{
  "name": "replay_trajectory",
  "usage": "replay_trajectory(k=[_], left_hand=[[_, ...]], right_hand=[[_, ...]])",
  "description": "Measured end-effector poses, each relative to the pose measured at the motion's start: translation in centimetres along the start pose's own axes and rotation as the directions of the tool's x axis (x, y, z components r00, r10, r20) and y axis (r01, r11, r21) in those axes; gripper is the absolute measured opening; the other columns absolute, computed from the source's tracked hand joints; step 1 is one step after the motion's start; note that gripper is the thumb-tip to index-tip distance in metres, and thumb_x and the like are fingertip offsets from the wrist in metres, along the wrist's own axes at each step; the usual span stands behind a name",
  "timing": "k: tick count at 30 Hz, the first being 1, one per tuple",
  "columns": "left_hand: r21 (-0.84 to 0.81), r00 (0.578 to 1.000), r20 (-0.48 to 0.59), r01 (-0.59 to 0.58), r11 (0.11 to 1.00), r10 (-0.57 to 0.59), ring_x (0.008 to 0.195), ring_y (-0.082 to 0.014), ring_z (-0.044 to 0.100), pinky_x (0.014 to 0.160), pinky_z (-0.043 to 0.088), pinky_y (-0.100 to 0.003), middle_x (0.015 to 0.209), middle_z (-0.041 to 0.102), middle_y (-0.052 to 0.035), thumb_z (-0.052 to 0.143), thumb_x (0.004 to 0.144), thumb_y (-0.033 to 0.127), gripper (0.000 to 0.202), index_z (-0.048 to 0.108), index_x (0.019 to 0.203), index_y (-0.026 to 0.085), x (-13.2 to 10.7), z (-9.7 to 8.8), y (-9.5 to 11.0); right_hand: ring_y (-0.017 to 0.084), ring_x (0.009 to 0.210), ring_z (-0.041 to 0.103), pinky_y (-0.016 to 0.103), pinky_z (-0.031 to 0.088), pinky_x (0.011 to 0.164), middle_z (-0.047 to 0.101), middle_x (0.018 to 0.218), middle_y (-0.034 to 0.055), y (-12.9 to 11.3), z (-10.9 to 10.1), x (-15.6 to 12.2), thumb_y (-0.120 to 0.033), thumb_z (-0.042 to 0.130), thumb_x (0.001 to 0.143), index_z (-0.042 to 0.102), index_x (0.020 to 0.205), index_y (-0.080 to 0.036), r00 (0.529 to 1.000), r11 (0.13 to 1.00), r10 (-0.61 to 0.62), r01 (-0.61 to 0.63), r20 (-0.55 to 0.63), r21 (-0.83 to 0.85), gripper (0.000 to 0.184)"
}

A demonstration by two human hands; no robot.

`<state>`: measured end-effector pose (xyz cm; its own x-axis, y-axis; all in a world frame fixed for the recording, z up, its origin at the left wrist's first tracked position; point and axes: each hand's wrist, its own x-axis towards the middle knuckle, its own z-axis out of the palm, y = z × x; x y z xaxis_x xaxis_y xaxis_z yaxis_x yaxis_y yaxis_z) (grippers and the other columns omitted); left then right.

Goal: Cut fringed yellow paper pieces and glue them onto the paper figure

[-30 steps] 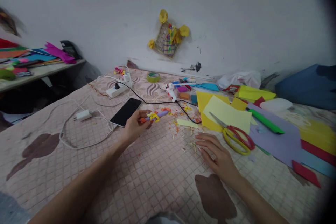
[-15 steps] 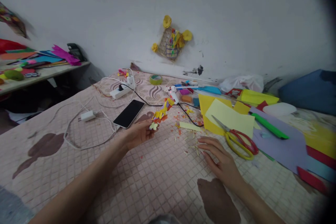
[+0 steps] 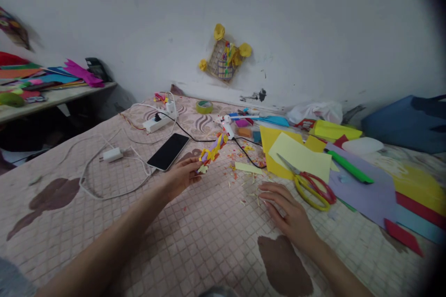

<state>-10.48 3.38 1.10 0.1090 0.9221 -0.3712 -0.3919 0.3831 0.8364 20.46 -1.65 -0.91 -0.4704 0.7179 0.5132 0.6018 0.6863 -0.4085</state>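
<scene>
My left hand [image 3: 183,176] is closed round the lower end of a paper flower stalk [image 3: 212,151], set with yellow, purple and orange petals and a pale yellow blossom near my fingertips. The stalk slants up to the right above the table. My right hand [image 3: 284,204] rests on the tabletop, fingers spread, beside thin pale paper scraps [image 3: 256,195], and holds nothing that I can see. Right of it lie scissors [image 3: 311,188] with red and yellow handles, on pale yellow paper [image 3: 304,155]. A white glue gun [image 3: 228,127] lies beyond the stalk.
A phone [image 3: 169,151], a white charger [image 3: 112,154] and a power strip [image 3: 160,121] with loose cables lie on the left. Green tape [image 3: 204,106] is at the back. Lilac paper [image 3: 369,192] and a green cutter [image 3: 350,167] are on the right.
The stalk has turned in my left hand, so more purple shows along it. My right hand keeps nearly the same pose. The whole view has shifted slightly.
</scene>
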Motion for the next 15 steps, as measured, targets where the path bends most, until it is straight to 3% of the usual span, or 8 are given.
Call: replay_trajectory(k=[5, 8, 12, 15], left_hand=[[0.06, 1.0, 0.006, -0.03, 0.998, 0.03, 0.067, -0.009, 0.059, 0.06, 0.046, -0.021, 0.086, 0.064, -0.0019, 0.073, 0.068, 0.026, 0.025, 0.059, 0.088, 0.019, 0.0, 0.2, -0.3], [0.282, 0.968, -0.021, -0.234, 0.93, 0.25, 0.071, -0.0091, 0.058, 0.064, 0.047, -0.022, 0.097, 0.063, -0.0026, 0.072, 0.069, 0.03, 0.033, 0.058, 0.097, 0.02, -0.2, 0.3, -0.5], [0.599, 0.801, 0.045, -0.5, 0.625, 0.597, 0.081, -0.0156, 0.062, 0.071, 0.049, -0.028, 0.1, 0.063, -0.0055, 0.069, 0.071, 0.031, 0.041, 0.053, 0.108, 0.02, -0.8, 0.5, -0.5], [0.757, 0.669, 0.097, -0.531, 0.382, 0.737, 0.089, -0.0184, 0.062, 0.079, 0.049, -0.032, 0.097, 0.064, -0.0055, 0.068, 0.072, 0.029, 0.04, 0.053, 0.109, 0.021, -1.2, 0.7, -0.5]], right_hand=[[0.025, 0.111, 0.052, 0.046, 0.046, 0.092, 0.058, 0.111, 0.0094, 0.1, 0.0, 0.0, -0.014, 0.049, 0.087, 0.059, 0.104, -0.024, 1.0, 1.0, 0.004, -0.004, 0.002, -0.001, 0.022], [0.025, 0.111, 0.052, 0.046, 0.047, 0.091, 0.058, 0.112, 0.0094, 0.1, -0.1, 0.0, -0.014, 0.049, 0.087, 0.059, 0.103, -0.024, 1.0, 1.0, 0.01, -0.01, 0.004, 0.006, 0.022], [0.024, 0.111, 0.052, 0.045, 0.046, 0.092, 0.058, 0.111, 0.0094, 0.1, -0.1, 0.0, -0.014, 0.049, 0.087, 0.06, 0.104, -0.024, 1.0, 1.0, 0.01, -0.01, 0.008, 0.005, 0.022], [0.024, 0.11, 0.053, 0.045, 0.046, 0.093, 0.06, 0.11, 0.009, 0.1, -0.1, 0.0, -0.014, 0.049, 0.087, 0.061, 0.103, -0.024, 1.0, 1.0, 0.015, -0.015, 0.006, 0.004, 0.022]])
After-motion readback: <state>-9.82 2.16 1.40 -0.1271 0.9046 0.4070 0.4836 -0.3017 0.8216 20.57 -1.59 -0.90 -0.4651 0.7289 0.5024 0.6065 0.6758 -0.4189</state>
